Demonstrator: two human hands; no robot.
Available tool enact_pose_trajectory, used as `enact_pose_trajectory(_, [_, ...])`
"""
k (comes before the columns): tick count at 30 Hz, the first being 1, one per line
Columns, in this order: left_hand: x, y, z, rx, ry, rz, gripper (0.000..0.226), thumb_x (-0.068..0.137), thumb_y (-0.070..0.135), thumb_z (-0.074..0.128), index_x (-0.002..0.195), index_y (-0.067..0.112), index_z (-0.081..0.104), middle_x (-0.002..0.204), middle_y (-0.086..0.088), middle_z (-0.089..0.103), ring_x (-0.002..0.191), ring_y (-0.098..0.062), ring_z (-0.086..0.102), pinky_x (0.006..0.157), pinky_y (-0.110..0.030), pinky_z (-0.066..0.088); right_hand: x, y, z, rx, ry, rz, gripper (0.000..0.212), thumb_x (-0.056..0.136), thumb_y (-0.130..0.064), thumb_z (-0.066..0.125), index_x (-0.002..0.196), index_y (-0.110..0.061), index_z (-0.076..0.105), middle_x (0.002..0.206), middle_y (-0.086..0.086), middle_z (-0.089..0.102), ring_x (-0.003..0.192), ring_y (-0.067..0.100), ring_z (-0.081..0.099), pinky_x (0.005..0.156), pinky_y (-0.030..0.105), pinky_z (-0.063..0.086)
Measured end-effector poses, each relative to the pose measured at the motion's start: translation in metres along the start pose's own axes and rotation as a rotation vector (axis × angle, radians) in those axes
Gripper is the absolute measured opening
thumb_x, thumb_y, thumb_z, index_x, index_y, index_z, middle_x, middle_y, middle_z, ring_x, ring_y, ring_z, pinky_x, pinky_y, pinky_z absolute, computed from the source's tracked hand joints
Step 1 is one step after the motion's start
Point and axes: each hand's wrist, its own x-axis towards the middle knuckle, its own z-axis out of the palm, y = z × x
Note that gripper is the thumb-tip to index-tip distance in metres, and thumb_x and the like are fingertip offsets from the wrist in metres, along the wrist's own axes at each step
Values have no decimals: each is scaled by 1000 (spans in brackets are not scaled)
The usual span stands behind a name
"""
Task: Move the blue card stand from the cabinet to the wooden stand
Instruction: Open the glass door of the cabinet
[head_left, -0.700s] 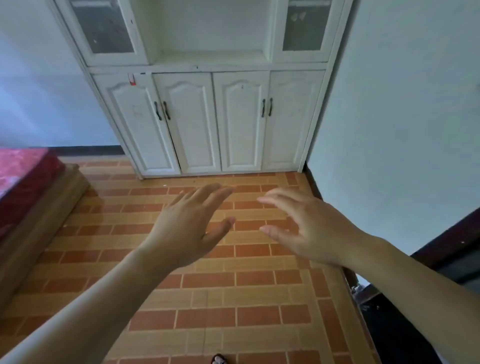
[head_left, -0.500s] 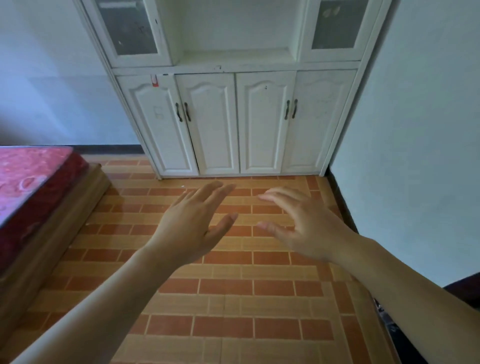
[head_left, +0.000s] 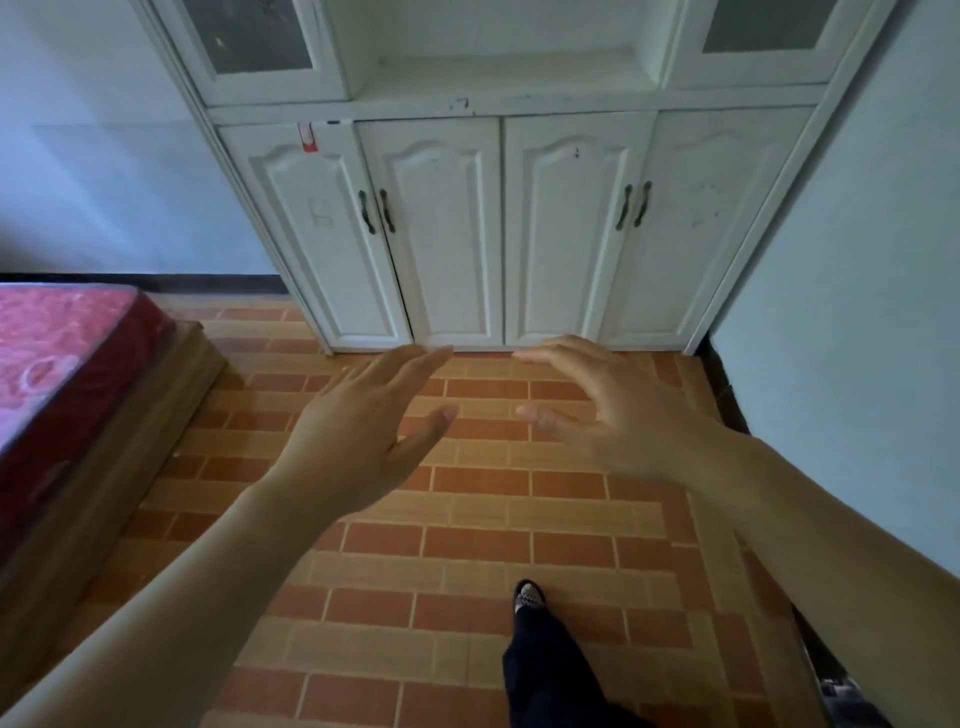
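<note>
The white cabinet (head_left: 498, 228) is now seen much nearer than a moment ago. The left hand (head_left: 358, 431) and right hand (head_left: 618, 415) are held spread and empty before its closed doors. No blue card stand is visible; it is probably inside.

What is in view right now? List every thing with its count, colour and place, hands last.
cabinet: one, white, against the far wall
lower doors: four, white, shut
door handles: four, dark, in two pairs
glass upper doors: two, either side of an open shelf
red tag: one, atop the leftmost lower door
mattress: one, red, left, on a wooden base
floor: brick-pattern tiles
blue card stand: not visible
shoe: one, patterned
left hand: open, empty
right hand: open, empty
</note>
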Motion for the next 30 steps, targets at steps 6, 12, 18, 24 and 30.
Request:
enact_pose_trajectory(6, [115, -40, -11, 52, -26, -6, 61, 86, 61, 23, 141, 35, 24, 145, 3, 39, 127, -20, 43, 99, -41, 37, 117, 43, -35, 19, -2, -53, 53, 87, -54, 44, 134, -31, 35, 137, -14, 39, 123, 2, 36, 97, 23, 30])
enact_pose_trajectory(12, [186, -87, -35, 68, 3, -88, 70, 80, 66, 13, 142, 35, 22, 148, 4, 34, 131, -18, 38, 104, -42, 34, 217, 64, -57, 28, -5, -124, 55, 87, -54, 44, 135, -30, 34, 140, -15, 34, 124, 2, 34, 98, 23, 30])
enact_pose_trajectory(18, [231, -158, -55, 71, 42, -173, 65, 82, 65, 18, 142, 39, 18, 149, 8, 31, 131, -16, 36, 105, -40, 31, 322, 48, -55, -15, -41, -219, 55, 86, -56, 43, 135, -32, 33, 139, -16, 35, 122, -2, 33, 94, 18, 26])
enact_pose_trajectory(24, [290, -254, -80, 124, 83, -164, 64, 84, 65, 19, 142, 38, 17, 148, 6, 32, 132, -16, 36, 105, -41, 31, 433, 30, -55, -68, -26, -263, 55, 86, -57, 41, 135, -32, 32, 141, -14, 32, 125, 3, 33, 98, 22, 27])
enact_pose_trajectory(30, [355, -347, -119, 115, 154, -131, 67, 82, 67, 17, 141, 35, 22, 145, 5, 39, 127, -17, 42, 103, -41, 35, 540, -3, -62, -106, 31, -269, 54, 87, -54, 43, 135, -30, 33, 141, -13, 34, 123, 3, 35, 93, 19, 26])
